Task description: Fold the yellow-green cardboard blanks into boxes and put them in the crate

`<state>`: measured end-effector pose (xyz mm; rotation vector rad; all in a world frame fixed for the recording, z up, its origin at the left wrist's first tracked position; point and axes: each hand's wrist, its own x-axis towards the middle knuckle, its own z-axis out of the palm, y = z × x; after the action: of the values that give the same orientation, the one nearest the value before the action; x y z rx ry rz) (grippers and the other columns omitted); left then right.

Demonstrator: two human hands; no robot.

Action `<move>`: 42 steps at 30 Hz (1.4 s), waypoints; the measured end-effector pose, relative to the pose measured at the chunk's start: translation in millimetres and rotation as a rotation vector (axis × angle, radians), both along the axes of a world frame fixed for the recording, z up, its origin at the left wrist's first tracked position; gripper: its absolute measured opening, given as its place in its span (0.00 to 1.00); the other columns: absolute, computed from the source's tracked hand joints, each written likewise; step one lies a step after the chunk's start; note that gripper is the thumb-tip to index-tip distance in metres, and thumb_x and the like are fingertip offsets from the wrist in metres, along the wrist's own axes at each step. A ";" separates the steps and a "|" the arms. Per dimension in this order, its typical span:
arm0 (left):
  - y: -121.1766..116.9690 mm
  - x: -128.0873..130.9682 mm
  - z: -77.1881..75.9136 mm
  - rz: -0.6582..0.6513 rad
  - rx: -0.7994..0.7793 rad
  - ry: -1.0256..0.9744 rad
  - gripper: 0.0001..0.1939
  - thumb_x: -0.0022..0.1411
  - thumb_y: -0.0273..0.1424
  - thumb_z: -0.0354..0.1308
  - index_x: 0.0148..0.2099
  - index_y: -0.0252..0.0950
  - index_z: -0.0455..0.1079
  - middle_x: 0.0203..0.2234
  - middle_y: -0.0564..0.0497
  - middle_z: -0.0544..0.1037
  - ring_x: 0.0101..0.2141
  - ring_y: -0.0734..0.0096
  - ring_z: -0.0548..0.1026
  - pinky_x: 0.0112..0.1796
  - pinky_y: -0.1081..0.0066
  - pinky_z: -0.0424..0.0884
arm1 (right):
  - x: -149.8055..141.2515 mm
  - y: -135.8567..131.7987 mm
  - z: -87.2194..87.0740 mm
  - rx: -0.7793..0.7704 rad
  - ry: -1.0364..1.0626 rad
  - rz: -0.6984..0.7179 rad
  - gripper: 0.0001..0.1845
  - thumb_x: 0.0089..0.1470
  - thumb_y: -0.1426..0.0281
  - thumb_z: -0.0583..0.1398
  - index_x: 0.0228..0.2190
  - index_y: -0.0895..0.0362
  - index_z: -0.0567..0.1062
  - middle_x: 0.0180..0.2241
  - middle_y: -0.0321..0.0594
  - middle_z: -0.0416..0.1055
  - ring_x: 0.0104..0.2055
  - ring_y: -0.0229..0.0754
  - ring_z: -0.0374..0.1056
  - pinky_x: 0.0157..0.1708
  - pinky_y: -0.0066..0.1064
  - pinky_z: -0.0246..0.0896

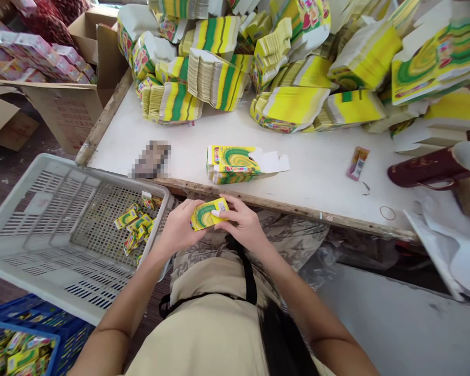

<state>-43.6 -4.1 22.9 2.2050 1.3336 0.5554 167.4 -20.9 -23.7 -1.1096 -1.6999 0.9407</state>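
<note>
Between my two hands, just in front of the table edge, is a small yellow and green cardboard box [204, 213]. My left hand [182, 225] is closed around its left end. My right hand [241, 222] grips the right end, with the thumb and fingers near the barcode. On the table beyond lies a short stack of flat, unfolded boxes [235, 163] of the same print, white flaps pointing right. Below and left of my hands, a grey plastic crate [82, 175] holds several small yellow-green boxes [137, 227].
Bundles of flat yellow boxes [219, 78] crowd the back of the white table [317, 172]. At right are a small pink packet [357, 163] and a dark red mug [426, 166] on its side. A blue crate [57, 334] stands lower left, an open carton [70, 109] upper left.
</note>
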 end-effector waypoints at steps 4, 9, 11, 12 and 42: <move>-2.1 1.5 -3.7 0.027 -0.031 -0.019 0.25 0.54 0.32 0.64 0.53 0.38 0.64 0.42 0.47 0.75 0.43 0.60 0.75 0.42 0.65 0.71 | -0.7 1.5 1.6 -0.109 0.123 0.032 0.17 0.50 0.63 0.68 0.44 0.49 0.80 0.61 0.46 0.64 0.61 0.53 0.64 0.57 0.47 0.64; -9.3 4.9 -10.3 0.054 -0.052 -0.045 0.25 0.53 0.33 0.65 0.53 0.37 0.63 0.43 0.46 0.75 0.43 0.60 0.75 0.43 0.64 0.72 | -4.0 -1.5 -0.3 -0.286 0.339 0.041 0.25 0.57 0.63 0.62 0.56 0.50 0.70 0.59 0.48 0.66 0.54 0.48 0.70 0.52 0.41 0.69; -12.1 2.3 -11.0 0.082 -0.062 -0.038 0.25 0.54 0.33 0.64 0.53 0.37 0.63 0.43 0.46 0.75 0.43 0.60 0.75 0.43 0.64 0.72 | -8.6 -3.5 2.4 -0.282 0.280 0.015 0.28 0.58 0.63 0.61 0.58 0.51 0.66 0.58 0.48 0.67 0.51 0.46 0.71 0.51 0.39 0.70; -13.2 -2.8 -10.3 0.087 -0.074 -0.029 0.25 0.54 0.33 0.64 0.53 0.38 0.63 0.44 0.46 0.75 0.44 0.60 0.76 0.43 0.64 0.72 | -9.9 -3.2 5.7 -0.251 0.219 0.007 0.29 0.57 0.63 0.62 0.59 0.52 0.65 0.57 0.49 0.66 0.50 0.46 0.72 0.50 0.40 0.70; -3.8 8.6 -13.1 -0.034 -0.336 -0.292 0.22 0.61 0.41 0.61 0.55 0.39 0.68 0.48 0.43 0.78 0.48 0.60 0.76 0.51 0.57 0.72 | 44.8 66.9 63.6 0.220 -0.613 -0.486 0.10 0.55 0.67 0.63 0.39 0.54 0.71 0.38 0.45 0.66 0.42 0.53 0.65 0.43 0.44 0.65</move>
<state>-34.9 -7.8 9.8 1.7947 1.1399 0.5690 212.2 46.0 39.9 -1.6628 -1.8089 0.0996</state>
